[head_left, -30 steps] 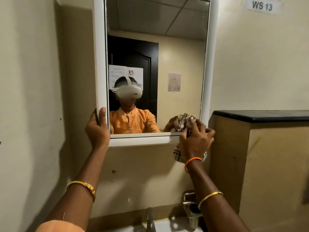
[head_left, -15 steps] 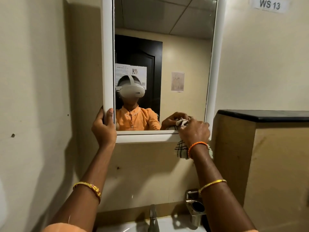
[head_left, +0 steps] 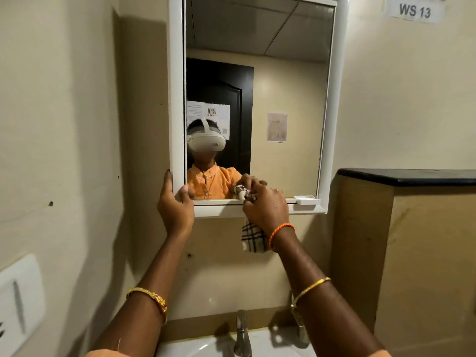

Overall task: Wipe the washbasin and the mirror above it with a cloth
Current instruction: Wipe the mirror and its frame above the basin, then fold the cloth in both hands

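Observation:
A white-framed mirror [head_left: 283, 86] hangs on the beige wall above a white washbasin [head_left: 206, 347]. My left hand [head_left: 175, 206] grips the frame's lower left corner, thumb on the front and fingers round the side. My right hand [head_left: 265, 206] holds a white cloth with dark checks [head_left: 253, 239] and presses it against the bottom edge of the glass, left of the middle. The cloth's loose end hangs below the frame. The glass reflects a person wearing a headset and an orange shirt.
A chrome tap [head_left: 242, 336] rises from the basin's back edge. A metal holder [head_left: 300, 328] sits on the wall behind my right forearm. A brown partition with a black top [head_left: 407, 177] stands to the right. A white flush plate [head_left: 20, 302] is on the left wall.
My right hand has slid the cloth leftward along the mirror's bottom edge, uncovering a small white tab on the frame's lower right. My left hand keeps its hold on the corner. The view has tilted downward.

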